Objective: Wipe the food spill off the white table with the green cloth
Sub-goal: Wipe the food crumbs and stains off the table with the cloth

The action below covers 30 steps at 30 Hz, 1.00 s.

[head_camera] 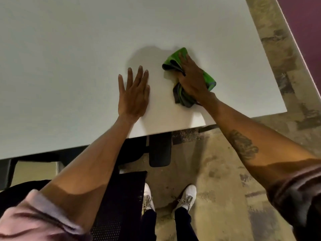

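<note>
The white table (69,66) fills the upper left of the head view. A crumpled green cloth (175,57) with grey edging lies near the table's front right corner. My right hand (192,79) presses down on the cloth and grips it, covering its middle. My left hand (133,96) rests flat on the table just left of the cloth, fingers spread, holding nothing. No food spill shows on the bare surface around the cloth; anything under the cloth is hidden.
The table's front edge (156,132) runs just below my wrists. A black office chair (121,197) with an armrest (159,150) stands under the table edge. My feet in white shoes (186,195) stand on mottled carpet (217,180).
</note>
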Each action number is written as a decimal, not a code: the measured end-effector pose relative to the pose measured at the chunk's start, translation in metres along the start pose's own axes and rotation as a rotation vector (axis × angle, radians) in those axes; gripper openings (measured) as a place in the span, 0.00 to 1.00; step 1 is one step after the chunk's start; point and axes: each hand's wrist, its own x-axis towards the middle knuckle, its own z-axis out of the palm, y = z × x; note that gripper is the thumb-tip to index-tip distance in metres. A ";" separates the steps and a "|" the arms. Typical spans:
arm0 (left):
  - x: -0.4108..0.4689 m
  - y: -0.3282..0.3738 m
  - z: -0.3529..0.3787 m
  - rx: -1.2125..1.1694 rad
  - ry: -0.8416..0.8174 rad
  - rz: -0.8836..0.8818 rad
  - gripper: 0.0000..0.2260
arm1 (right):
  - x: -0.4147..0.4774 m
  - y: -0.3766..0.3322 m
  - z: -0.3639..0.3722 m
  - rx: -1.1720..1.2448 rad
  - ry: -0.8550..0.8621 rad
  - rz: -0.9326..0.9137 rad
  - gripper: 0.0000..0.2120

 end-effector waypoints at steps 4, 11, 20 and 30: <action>-0.004 0.003 -0.001 0.042 0.007 -0.020 0.25 | -0.019 -0.001 -0.004 -0.070 -0.147 -0.148 0.26; -0.008 0.011 -0.011 -0.126 0.018 -0.089 0.24 | -0.065 -0.007 0.000 -0.180 -0.281 -0.424 0.26; -0.011 0.016 -0.005 -0.165 0.048 -0.116 0.24 | -0.117 -0.009 0.013 -0.299 -0.250 -0.517 0.23; -0.009 0.013 0.004 -0.170 0.063 -0.133 0.24 | -0.130 0.030 -0.016 -0.215 -0.297 -0.724 0.18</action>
